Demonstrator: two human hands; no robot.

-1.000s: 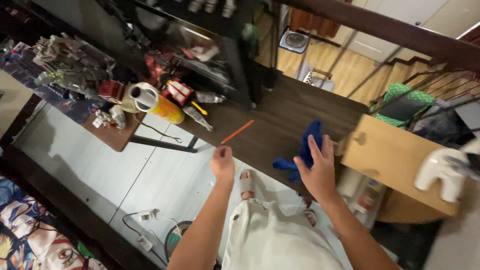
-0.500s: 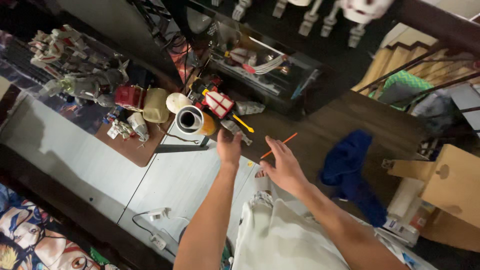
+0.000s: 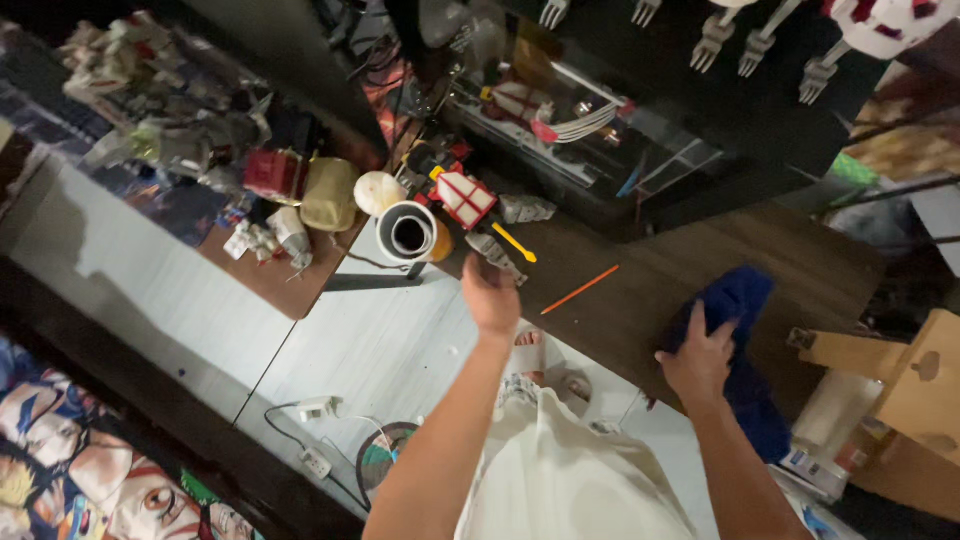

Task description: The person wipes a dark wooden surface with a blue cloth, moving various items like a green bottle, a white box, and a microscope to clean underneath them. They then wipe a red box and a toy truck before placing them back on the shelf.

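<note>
Fingers of the right hand (image 3: 700, 358) lie spread flat on a dark blue cloth (image 3: 735, 300), pressing it against the dark wooden tabletop (image 3: 650, 290); the cloth bunches beyond the fingertips and trails down past the wrist over the tabletop's near edge. The left hand (image 3: 492, 296) is loosely curled with nothing in it, just short of a grey toy part (image 3: 495, 256). Between the hands, an orange stick (image 3: 579, 290) lies slanted on the wood. Farther out stand a red-and-white toy robot (image 3: 462, 197), a yellow piece (image 3: 514, 243) and a white roll (image 3: 407, 233).
</note>
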